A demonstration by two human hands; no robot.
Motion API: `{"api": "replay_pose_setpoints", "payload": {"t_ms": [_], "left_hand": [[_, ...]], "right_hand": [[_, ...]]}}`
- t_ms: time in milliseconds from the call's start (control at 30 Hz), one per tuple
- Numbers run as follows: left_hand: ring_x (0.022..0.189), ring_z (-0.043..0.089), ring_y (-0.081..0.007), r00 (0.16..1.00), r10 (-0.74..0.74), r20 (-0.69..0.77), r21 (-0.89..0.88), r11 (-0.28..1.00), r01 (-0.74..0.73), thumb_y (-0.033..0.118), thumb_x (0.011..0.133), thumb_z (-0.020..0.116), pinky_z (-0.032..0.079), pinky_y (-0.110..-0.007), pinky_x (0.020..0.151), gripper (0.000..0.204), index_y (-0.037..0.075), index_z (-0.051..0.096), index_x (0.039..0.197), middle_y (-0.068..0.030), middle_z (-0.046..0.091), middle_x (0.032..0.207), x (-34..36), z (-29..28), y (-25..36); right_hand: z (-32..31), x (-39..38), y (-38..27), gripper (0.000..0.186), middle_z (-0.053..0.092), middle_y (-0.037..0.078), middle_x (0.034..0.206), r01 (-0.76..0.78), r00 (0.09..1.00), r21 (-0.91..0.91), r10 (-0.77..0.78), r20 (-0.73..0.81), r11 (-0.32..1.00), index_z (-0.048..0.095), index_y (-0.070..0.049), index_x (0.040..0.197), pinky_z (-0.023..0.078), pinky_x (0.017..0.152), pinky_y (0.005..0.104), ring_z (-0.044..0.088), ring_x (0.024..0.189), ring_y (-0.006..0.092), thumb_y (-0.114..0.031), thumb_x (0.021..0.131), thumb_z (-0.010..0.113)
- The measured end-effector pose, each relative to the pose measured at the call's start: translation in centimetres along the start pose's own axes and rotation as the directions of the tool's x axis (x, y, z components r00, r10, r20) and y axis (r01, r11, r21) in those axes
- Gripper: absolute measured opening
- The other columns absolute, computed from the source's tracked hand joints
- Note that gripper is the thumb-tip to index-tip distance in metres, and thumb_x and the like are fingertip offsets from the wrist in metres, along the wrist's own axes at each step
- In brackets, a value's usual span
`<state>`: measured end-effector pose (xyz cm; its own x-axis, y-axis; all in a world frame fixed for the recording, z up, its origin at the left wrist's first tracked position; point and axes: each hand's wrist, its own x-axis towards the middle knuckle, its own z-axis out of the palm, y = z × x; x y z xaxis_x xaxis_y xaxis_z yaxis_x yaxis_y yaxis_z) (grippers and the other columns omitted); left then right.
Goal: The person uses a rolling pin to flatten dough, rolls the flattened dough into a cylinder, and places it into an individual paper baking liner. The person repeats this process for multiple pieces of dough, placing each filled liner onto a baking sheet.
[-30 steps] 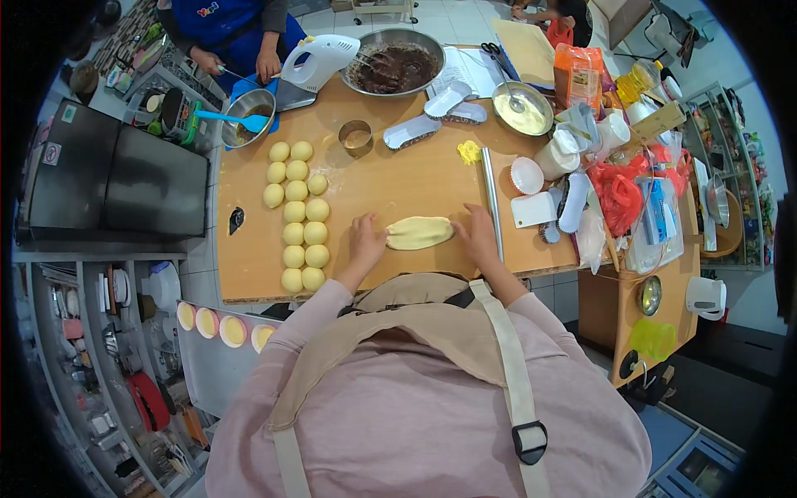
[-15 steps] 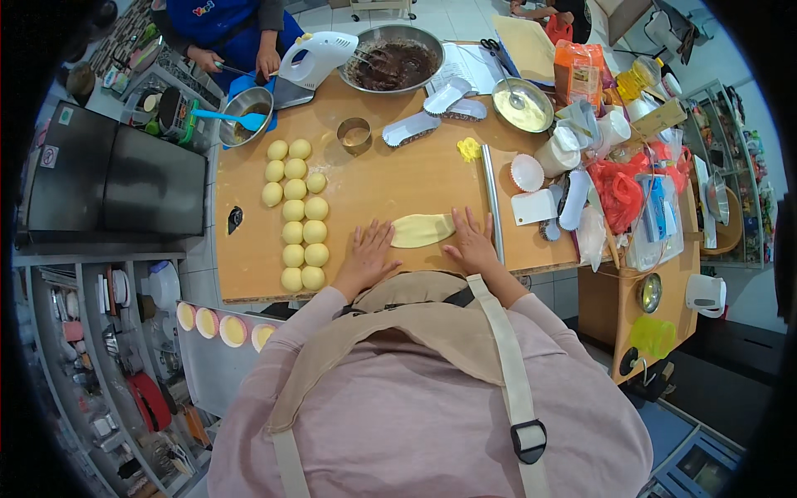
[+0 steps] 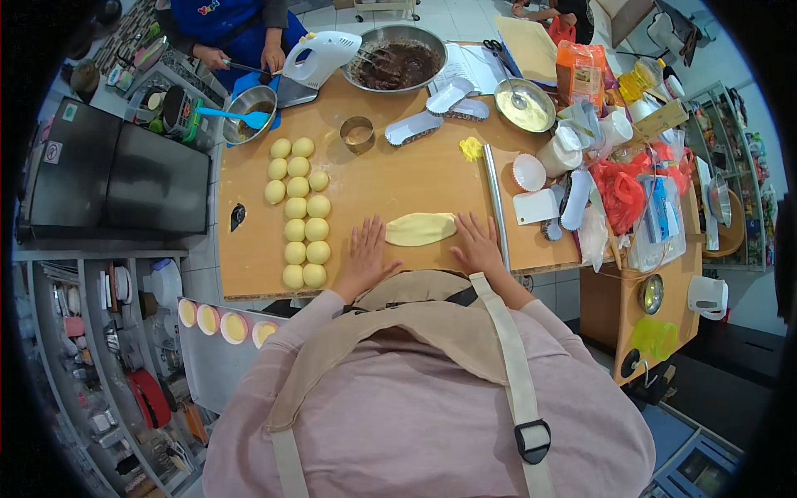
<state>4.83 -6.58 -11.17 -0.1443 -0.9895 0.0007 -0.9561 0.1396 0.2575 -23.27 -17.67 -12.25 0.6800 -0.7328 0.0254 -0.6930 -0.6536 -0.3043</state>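
Note:
A flattened oblong of pale yellow dough (image 3: 421, 230) lies crosswise on the wooden table (image 3: 365, 181) in front of me. My left hand (image 3: 365, 254) rests flat by its left end, fingers stretched out. At the other end, my right hand (image 3: 479, 244) lies with spread fingers close to the dough's tip. Neither hand holds anything. A silver rolling pin (image 3: 496, 203) lies lengthwise just right of my right hand. Left of my left hand, round dough balls (image 3: 316, 229) sit in rows.
A metal cutter ring (image 3: 357, 134), a bowl of dark batter (image 3: 395, 66) and a hand mixer (image 3: 320, 58) stand toward the back. Paper liners (image 3: 413, 129), a yellow lump (image 3: 471, 148) and packages crowd the right. Across the table a co-worker in a blue apron (image 3: 237, 37) handles a small bowl (image 3: 251, 112).
My left hand has slid slightly left, away from the dough's end. The dough looks a little longer on its left side. My right hand has barely moved.

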Motion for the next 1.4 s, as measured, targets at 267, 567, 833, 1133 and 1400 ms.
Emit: {"api": "replay_pose_setpoints", "payload": {"t_ms": [267, 567, 833, 1133, 1400], "left_hand": [[0.122, 0.049, -0.039, 0.995, 0.09, -0.031, -0.154, 0.984, -0.094, 0.019, 0.085, 0.066, 0.041, -0.044, 0.103, 0.062, -0.01, 0.041, 0.134, -0.0265, 0.051, 0.132, 6.2, 0.4, 0.8], [0.104, 0.058, -0.0335, 0.988, -0.14, 0.069, -0.29, 0.944, 0.154, 0.019, 0.08, 0.069, 0.047, -0.044, 0.088, 0.04, 0.005, 0.061, 0.117, -0.0155, 0.061, 0.106, 8.1, -1.0, 2.3], [0.107, 0.054, -0.0342, 0.992, -0.129, 0.017, -0.38, 0.916, 0.125, 0.016, 0.075, 0.073, 0.046, -0.042, 0.09, 0.037, 0.005, 0.062, 0.109, -0.014, 0.056, 0.111, 7.5, -0.1, 2.4], [0.124, 0.044, -0.0346, 0.961, 0.269, -0.062, -0.198, 0.941, -0.276, 0.028, 0.078, 0.074, 0.04, -0.043, 0.102, 0.06, 0.004, 0.053, 0.128, -0.0157, 0.044, 0.134, 3.3, 0.5, 1.4], [0.13, 0.039, -0.0332, 0.989, 0.129, -0.067, 0.003, 0.992, -0.129, 0.044, 0.082, 0.067, 0.033, -0.047, 0.107, 0.072, 0.007, 0.043, 0.139, -0.0152, 0.037, 0.142, 2.3, -0.3, 2.0]], "right_hand": [[0.4, 7.7, -2.6, 0.027, 0.06, 0.015, 0.112, 0.127, 0.992, 0.046, -0.126, -0.024, 0.991, 0.059, 0.001, 0.11, 0.048, 0.094, 0.037, 0.057, 0.109, 0.0303, -0.004, 0.084, 0.054], [0.1, 9.0, -4.5, 0.019, 0.058, 0.017, 0.099, -0.02, 0.996, 0.045, 0.016, 0.09, 0.999, 0.062, -0.001, 0.096, 0.051, 0.083, 0.0415, 0.059, 0.097, 0.033, -0.009, 0.079, 0.06], [-0.1, 9.0, -4.4, 0.012, 0.059, 0.016, 0.096, -0.07, 0.989, 0.224, 0.039, 0.143, 0.972, 0.064, -0.003, 0.089, 0.049, 0.081, 0.0449, 0.059, 0.091, 0.0348, -0.008, 0.08, 0.058], [-0.4, 3.8, -3.1, 0.021, 0.059, 0.013, 0.106, 0.315, 0.949, 0.101, -0.314, -0.029, 0.944, 0.063, -0.003, 0.102, 0.045, 0.094, 0.041, 0.056, 0.107, 0.0294, -0.012, 0.084, 0.055], [0.2, 2.6, -2.5, 0.044, 0.051, 0.014, 0.134, 0.143, 0.988, 0.024, -0.141, -0.057, 0.989, 0.053, -0.003, 0.127, 0.029, 0.113, 0.0461, 0.043, 0.13, 0.0301, -0.019, 0.086, 0.059]]}}
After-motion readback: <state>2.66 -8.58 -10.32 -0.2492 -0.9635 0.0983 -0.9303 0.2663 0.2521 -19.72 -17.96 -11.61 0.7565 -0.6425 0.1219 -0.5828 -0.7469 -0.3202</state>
